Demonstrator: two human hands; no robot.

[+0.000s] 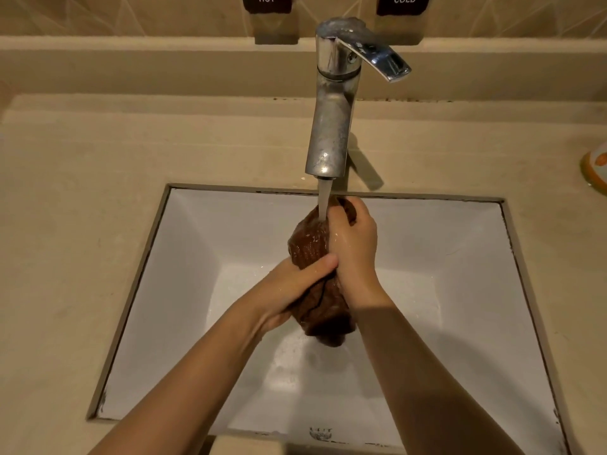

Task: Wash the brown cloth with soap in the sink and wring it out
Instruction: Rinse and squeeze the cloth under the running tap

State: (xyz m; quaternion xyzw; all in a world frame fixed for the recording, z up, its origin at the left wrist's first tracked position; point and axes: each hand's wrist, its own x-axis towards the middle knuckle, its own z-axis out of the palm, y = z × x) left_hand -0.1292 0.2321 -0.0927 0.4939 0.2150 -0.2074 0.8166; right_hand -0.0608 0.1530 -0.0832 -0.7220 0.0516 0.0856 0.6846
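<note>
Because it is soaked, the brown cloth (312, 247) looks soft, heavy and slippery, best held at both ends. The left hand (289, 290) squeezes its lower part; the right hand (353, 244) is closed round the top, above the sink (184, 257). Water runs from the tap (331, 126). No soap shows.

We count one brown cloth (310, 244), two hands on it: left hand (289, 290), right hand (353, 244). One white sink (184, 257), one chrome faucet (331, 126), one water stream (324, 201). Two wall labels: HOT label (266, 2), COLD label (404, 3). One orange-rimmed object (595, 167), partly cut off.
</note>
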